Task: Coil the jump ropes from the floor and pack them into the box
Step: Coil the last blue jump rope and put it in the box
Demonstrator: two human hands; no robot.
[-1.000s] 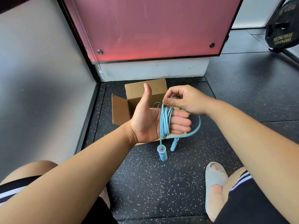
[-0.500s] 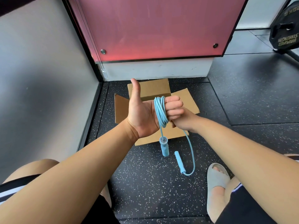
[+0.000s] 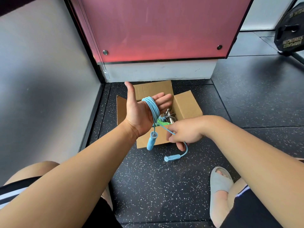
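A gym, by the look of it. The floor [image 3: 164, 186] is black rubber matting flecked with white, laid in large tiles. At the far right a black weight plate [image 3: 290, 30] with pale brand lettering stands upright. A red panel [image 3: 161, 27], bolted at its lower corners, lines the wall. A blue jump rope [image 3: 153, 109] and a cardboard box [image 3: 186, 104] holding more cords fit the setting

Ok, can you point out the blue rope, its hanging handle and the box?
blue rope [image 3: 153, 107], head view, on the loops wound round the left hand [image 3: 138, 116]
hanging handle [image 3: 150, 142], head view, on the middle of its grip
box [image 3: 185, 104], head view, on its right flap
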